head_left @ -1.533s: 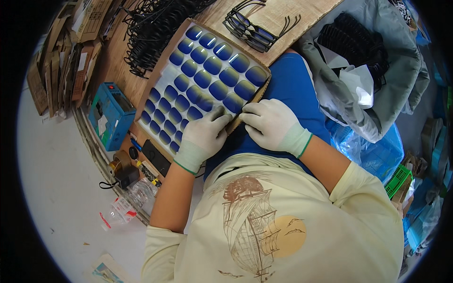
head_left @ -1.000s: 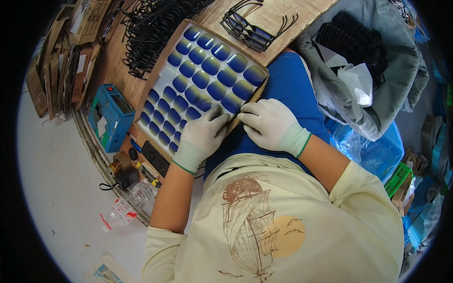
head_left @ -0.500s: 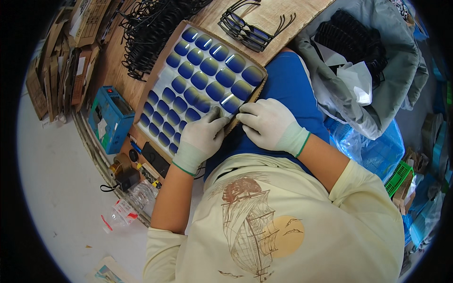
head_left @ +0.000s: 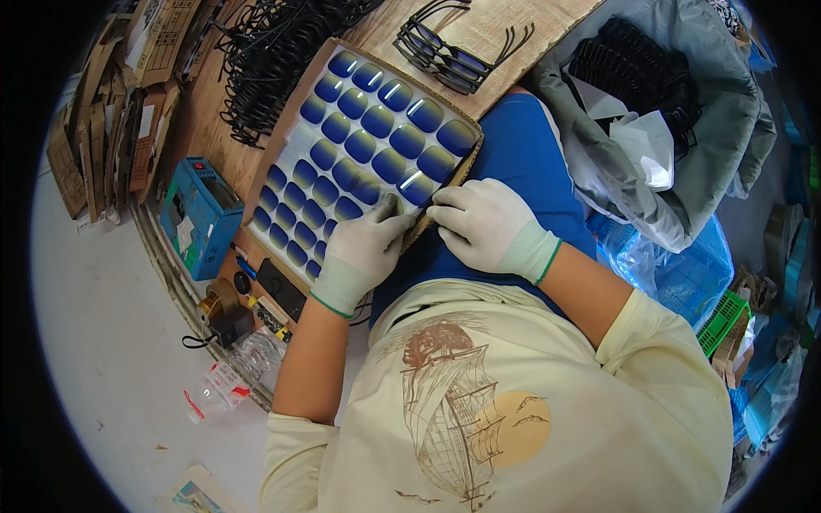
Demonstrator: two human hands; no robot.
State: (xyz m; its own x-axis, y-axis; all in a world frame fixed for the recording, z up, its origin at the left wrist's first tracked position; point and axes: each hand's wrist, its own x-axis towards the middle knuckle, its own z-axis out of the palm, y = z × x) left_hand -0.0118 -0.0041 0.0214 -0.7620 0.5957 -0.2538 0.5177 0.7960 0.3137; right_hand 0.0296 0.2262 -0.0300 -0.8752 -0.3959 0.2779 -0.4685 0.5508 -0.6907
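A shallow cardboard tray (head_left: pixel 466 175) rests tilted against the table edge and my lap. Rows of tinted lenses (head_left: pixel 361 146), blue fading to yellow-green, lie on its pale lining. My left hand (head_left: pixel 363 248), in a white glove, is over the tray's near corner, thumb and forefinger pinched together. What lies between them is too small to make out. Just to the right, my gloved right hand (head_left: pixel 487 221) is closed, its curled fingertips at the tray's near edge. Whatever those fingers hold is hidden. A small gap separates the two hands.
Black eyeglass frames (head_left: pixel 449 56) lie on the wooden table beyond the tray, beside a heap of black frames (head_left: pixel 265 60). A blue box (head_left: pixel 201 218), tape roll (head_left: pixel 221 295) and flattened cartons (head_left: pixel 128 111) are leftward. At right sits a grey sack (head_left: pixel 727 128).
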